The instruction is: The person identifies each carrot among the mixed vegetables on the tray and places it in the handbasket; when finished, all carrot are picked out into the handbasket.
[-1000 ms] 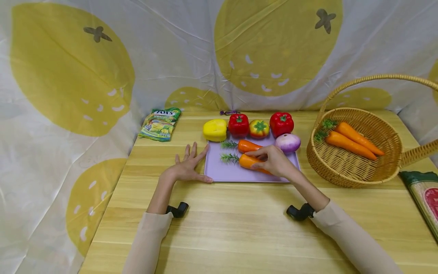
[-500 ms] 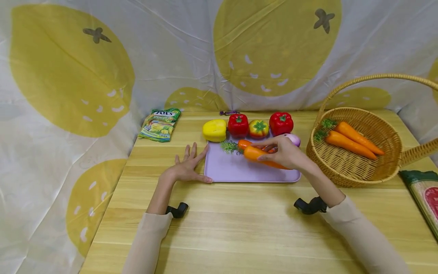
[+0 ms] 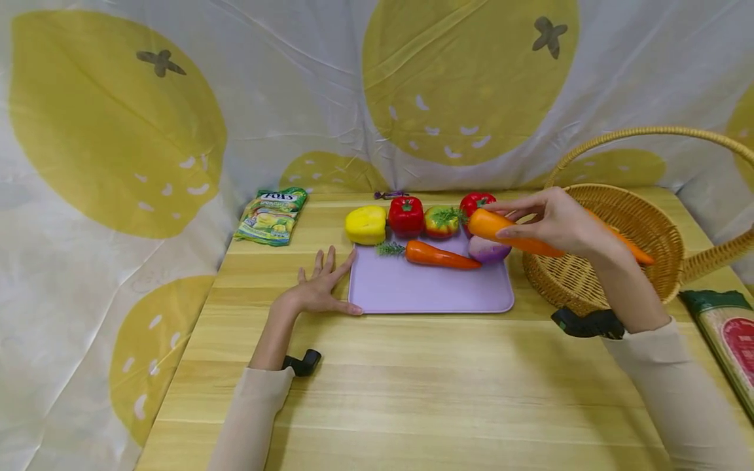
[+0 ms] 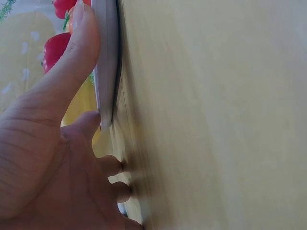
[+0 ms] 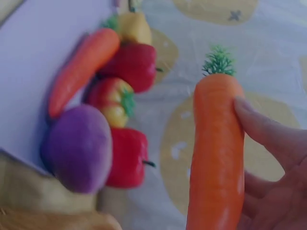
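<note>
My right hand grips an orange carrot in the air between the lilac tray and the wicker basket. In the right wrist view the thumb presses one side of this carrot, its green top pointing up. With fingers spread, my left hand rests at the tray's left edge; in the left wrist view its thumb lies along the rim. Another carrot lies on the tray, near a purple and white round vegetable. Carrots in the basket are partly hidden by the right arm.
Along the tray's back stand a yellow pepper, a red pepper, a red-yellow vegetable and a second red pepper. A green FOX'S packet lies at the back left. Another packet sits at the right edge.
My right hand has lifted the front carrot off the tray and carried it up and right toward the basket. The left hand has stayed at the tray's edge.
</note>
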Demonstrator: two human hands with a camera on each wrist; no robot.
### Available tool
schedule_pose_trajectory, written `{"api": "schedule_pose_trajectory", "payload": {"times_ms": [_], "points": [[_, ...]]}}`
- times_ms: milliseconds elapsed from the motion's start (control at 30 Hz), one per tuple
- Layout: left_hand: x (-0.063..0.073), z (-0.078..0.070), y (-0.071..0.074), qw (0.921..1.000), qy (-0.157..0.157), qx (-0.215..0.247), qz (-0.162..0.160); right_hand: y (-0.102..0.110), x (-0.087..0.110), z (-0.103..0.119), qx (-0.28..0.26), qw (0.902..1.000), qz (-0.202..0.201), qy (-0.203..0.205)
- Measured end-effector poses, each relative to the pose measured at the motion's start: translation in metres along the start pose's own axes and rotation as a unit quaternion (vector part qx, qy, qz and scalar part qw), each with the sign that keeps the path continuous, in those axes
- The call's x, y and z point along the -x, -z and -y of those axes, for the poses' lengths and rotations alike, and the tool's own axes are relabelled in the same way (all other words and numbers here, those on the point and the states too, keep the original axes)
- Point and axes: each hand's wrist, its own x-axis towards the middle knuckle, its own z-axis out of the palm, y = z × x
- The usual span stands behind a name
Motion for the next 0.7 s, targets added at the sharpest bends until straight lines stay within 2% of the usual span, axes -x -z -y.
{"api": "schedule_pose_trajectory", "payload": {"times_ms": [200,333,500,700], "points": [[0.001,0.001,0.000,1.0000,-0.003,0.003,-0.002,0.039,0.010,-0.010,0.026,0.9993,-0.021,-0.019],[0.001,0.001,0.001,1.0000,-0.004,0.004,-0.001,0.062,0.016,-0.022,0.039,0.9985,-0.018,-0.035],[0.000,0.002,0.000,1.0000,-0.004,0.000,-0.001,0.083,0.020,-0.044,0.065,0.9972,0.010,-0.035],[-0.001,0.004,-0.002,1.0000,-0.003,-0.004,-0.002,0.096,0.023,-0.070,0.101,0.9918,0.060,-0.051]]}}
